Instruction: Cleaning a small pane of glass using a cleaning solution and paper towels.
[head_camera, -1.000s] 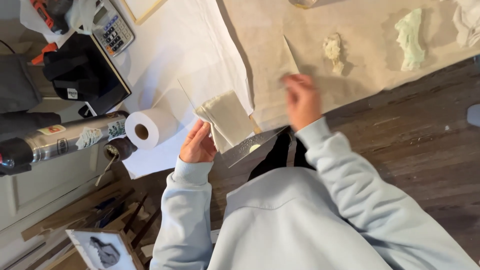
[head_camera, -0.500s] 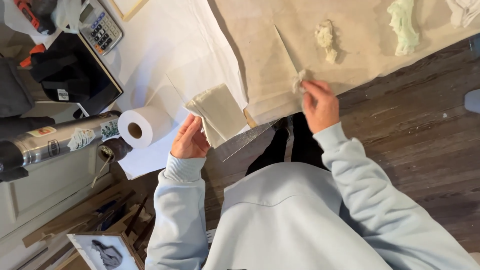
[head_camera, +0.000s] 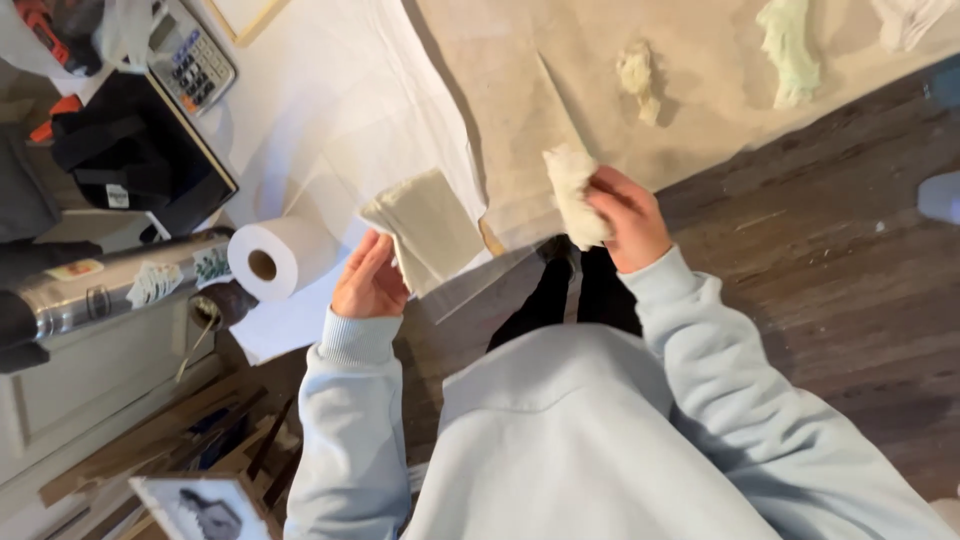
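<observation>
head view: right hand (head_camera: 628, 218) grip pinching crumpled wad (head_camera: 572, 192); left hand (head_camera: 368, 280) grip holding folded cloth (head_camera: 425, 230), beside paper roll (head_camera: 275, 256).

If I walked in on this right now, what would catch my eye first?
Probably the two hands over the paper-covered floor: the right hand grips a crumpled pale wad, while the left hand holds a flat folded cloth. Just left of them lies a white paper roll, and further crumpled scraps sit on the tan sheet above.
</observation>
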